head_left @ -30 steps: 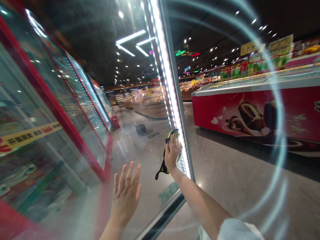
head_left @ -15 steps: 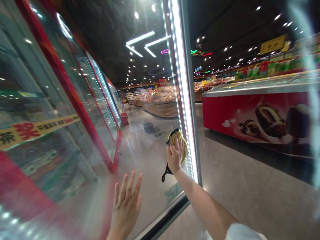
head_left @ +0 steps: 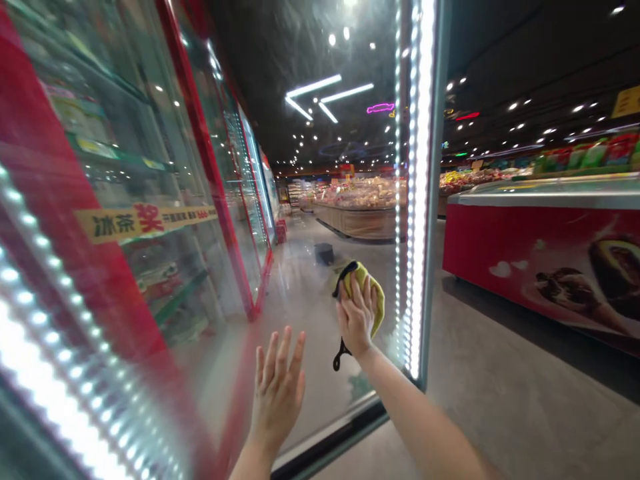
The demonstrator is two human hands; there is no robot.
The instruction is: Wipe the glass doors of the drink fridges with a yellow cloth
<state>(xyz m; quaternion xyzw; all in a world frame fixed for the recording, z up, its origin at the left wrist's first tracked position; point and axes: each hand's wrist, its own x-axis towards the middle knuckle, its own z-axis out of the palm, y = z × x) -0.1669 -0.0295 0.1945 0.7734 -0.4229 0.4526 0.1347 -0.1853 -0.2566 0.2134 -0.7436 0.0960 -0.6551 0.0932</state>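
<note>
In the head view, a glass door (head_left: pixel 320 313) stands in front of me, slightly hazy, with a black and silver bottom frame. My right hand (head_left: pixel 356 317) presses a yellow cleaning cloth (head_left: pixel 379 313) with black edging against the pane. From the cloth a black hanging loop (head_left: pixel 337 360) dangles below the palm. Lower and to the left, my left hand (head_left: pixel 280 380) is open, its fingers stretched up and its palm toward the glass; whether it touches is hard to tell. A bright LED strip (head_left: pixel 419 200) runs down the door's right edge, apart from the cloth.
Red-framed cooler doors (head_left: pixel 210 147) line the left, one with a yellow label strip (head_left: pixel 155 223). On the right stands a red chest freezer (head_left: pixel 500 247). Through the glass show a dark box (head_left: pixel 324 253) on the floor and a produce stand (head_left: pixel 355 220).
My view has turned left, so the scene shifts right. The cloth and my right hand have moved left across the glass, away from the lit edge. My left hand stays open.
</note>
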